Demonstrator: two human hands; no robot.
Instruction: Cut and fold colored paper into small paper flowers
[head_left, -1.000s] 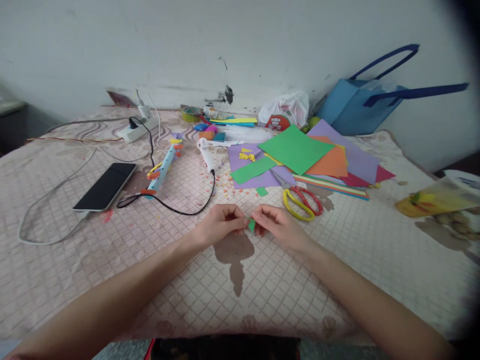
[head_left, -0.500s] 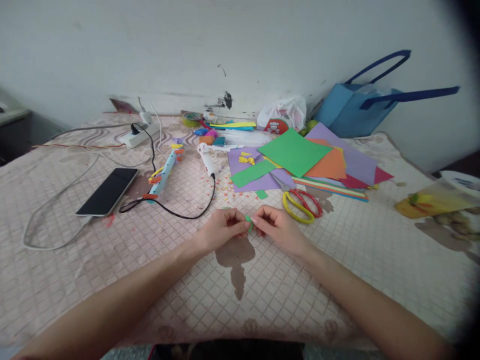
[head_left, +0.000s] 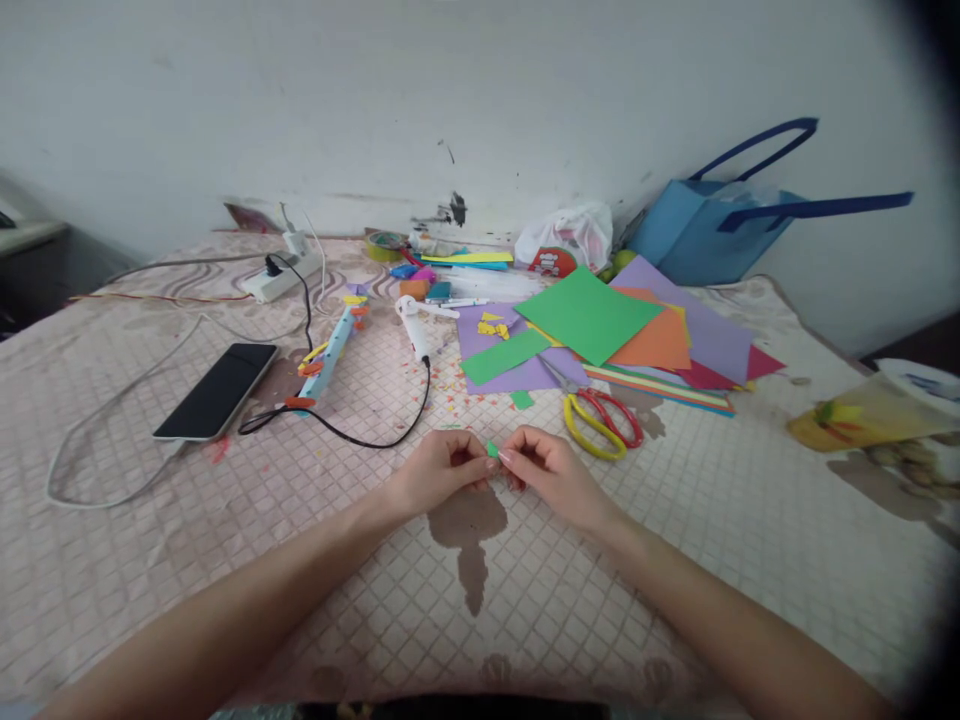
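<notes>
Between my two hands, just above the table, is a small piece of green paper (head_left: 492, 449). My left hand (head_left: 448, 466) pinches it from the left with thumb and fingertips. From the other side my right hand (head_left: 546, 468) grips it the same way, fingertips almost touching the left ones. Much of the piece is hidden by the fingers. Beyond my right hand lie scissors (head_left: 600, 425) with one red and one yellow handle, blades on purple paper. A green paper scrap (head_left: 521, 400) lies on the tablecloth left of them.
Coloured paper sheets (head_left: 592, 315) are stacked at back right, beside a blue bag (head_left: 690, 240). A white glue gun (head_left: 412, 328) trails a black cord. A phone (head_left: 217, 390) charges at left by a decorated light-blue strip (head_left: 330, 355). A plastic cup (head_left: 862, 408) lies at right.
The green piece has turned a little between my fingertips and now shows as a small pointed bit. The whole scene sits slightly lower in view; both hands keep their pinch.
</notes>
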